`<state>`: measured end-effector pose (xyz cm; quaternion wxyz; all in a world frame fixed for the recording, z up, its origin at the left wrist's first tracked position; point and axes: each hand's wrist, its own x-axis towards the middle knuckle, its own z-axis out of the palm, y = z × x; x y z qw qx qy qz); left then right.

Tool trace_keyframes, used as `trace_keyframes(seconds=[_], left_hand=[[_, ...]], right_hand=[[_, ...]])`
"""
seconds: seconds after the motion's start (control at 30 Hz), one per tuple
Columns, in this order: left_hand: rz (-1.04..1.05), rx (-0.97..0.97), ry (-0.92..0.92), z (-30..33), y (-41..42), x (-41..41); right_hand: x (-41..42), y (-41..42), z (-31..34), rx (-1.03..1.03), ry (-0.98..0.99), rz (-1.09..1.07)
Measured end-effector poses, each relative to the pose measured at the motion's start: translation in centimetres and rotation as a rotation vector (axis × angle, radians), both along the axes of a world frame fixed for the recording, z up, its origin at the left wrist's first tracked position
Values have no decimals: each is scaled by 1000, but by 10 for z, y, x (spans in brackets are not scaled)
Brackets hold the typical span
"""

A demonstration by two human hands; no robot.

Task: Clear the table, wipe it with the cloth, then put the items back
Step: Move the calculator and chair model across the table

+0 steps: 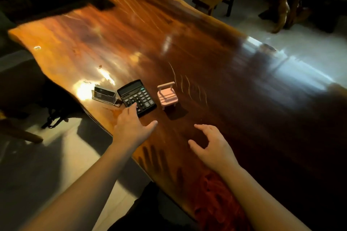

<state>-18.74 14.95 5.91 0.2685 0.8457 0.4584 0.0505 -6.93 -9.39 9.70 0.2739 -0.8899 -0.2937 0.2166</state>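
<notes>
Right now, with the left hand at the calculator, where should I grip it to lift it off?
Pinch the calculator across its two long sides, near the lower end, coming from above and the near side. It lies flat, tilted, its display end away from you. The left hand already has fingertips on its near keys. The clear holder crowds its left side, the pink chair stands apart on the right.

Left grip [132, 127] and right grip [212, 145] open, outstretched.

— What sits on the desk [206, 52]?
— Three things in a row near its left edge: a card holder [103, 95] leftmost, the calculator [136, 97] touching it, a toy chair [167, 95] right, apart.
</notes>
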Motion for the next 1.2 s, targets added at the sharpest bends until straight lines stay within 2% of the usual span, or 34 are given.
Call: trace_keyframes(seconds=[0.13, 0.23, 0.43, 0.8, 1.0, 1.2], left_hand=[[47, -38, -8, -7, 48, 18], [81, -140, -9, -17, 77, 36], [207, -224, 9, -45, 105, 68], [315, -152, 184, -85, 87, 117], [386, -101, 200, -95, 89, 130], [397, -77, 225, -101, 90, 138]], right_hand=[[15, 56, 7, -19, -26, -30], [27, 92, 5, -2, -53, -57], [47, 147, -20, -24, -110, -111], [72, 187, -81, -91, -148, -133], [74, 198, -104, -178, -153, -102], [76, 203, -112, -164, -108, -97]])
